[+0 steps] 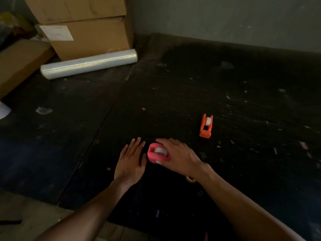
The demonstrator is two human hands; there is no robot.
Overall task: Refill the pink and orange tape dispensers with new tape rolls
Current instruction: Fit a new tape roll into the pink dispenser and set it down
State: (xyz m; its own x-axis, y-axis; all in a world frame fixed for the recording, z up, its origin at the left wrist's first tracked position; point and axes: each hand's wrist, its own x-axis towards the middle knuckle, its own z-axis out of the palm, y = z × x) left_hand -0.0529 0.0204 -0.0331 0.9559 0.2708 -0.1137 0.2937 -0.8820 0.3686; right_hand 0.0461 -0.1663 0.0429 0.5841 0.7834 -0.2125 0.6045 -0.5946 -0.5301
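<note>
Right hand: closed over the pink dispenser, fingers across its far side, thumb near the lower edge, just below frame centre.
Left hand: open and flat, palm down, just beside the dispenser's left end, holding nothing.
Pink dispenser: on the dark mat, a white roll seated in its open top; long axis runs roughly left to right, rounded end toward the left hand. Its cutter end is hidden under the right hand.
Orange dispenser: right of centre, well apart from both hands, also carrying 1 white roll; long axis runs top to bottom of the frame, flat low end toward the camera.
Spare roll: partly hidden under the right wrist.
Step, as judged: seating or checking the pink roll.
Doing it well: steady the body with the left hand, press the roll fully into its cradle, then lead the tape end to the cutter.
</note>
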